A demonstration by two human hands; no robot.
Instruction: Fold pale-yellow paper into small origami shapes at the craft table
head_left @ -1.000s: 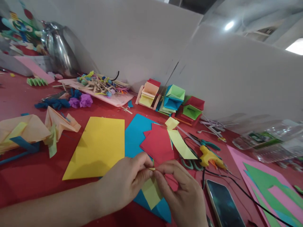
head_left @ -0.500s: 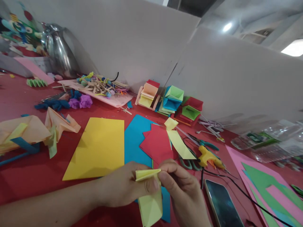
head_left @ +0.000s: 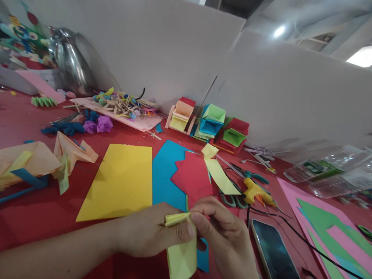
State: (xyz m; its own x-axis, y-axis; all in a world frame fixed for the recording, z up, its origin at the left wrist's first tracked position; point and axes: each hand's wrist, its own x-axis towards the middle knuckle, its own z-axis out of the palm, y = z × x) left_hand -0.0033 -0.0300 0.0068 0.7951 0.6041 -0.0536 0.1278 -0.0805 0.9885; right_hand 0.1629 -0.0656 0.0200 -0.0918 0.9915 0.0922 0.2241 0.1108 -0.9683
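Between my hands is a light yellow strip of paper (head_left: 182, 257), with a narrow folded band along its top end. My left hand (head_left: 157, 231) grips it, the thumb lying across the front just under the fold. My right hand (head_left: 219, 232) pinches the right end of that fold between thumb and fingers. Below and behind the paper a piece of blue paper (head_left: 203, 255) shows in part. Just beyond my hands lie a red paper (head_left: 194, 174), a larger blue sheet (head_left: 166, 186) and a yellow sheet (head_left: 122, 182).
A yellow glue gun (head_left: 257, 192), pliers (head_left: 255, 176) and a phone (head_left: 274, 248) lie to the right, crossed by a black cable. Coloured sheets (head_left: 328, 221) and plastic bottles (head_left: 319, 170) are farther right. Folded paper boxes (head_left: 212, 120) and a steel jug (head_left: 72, 64) stand by the partition.
The folded band at the paper's top has become narrower and tilts more. My right thumb has moved slightly left and down along the fold. The left hand keeps its grip.
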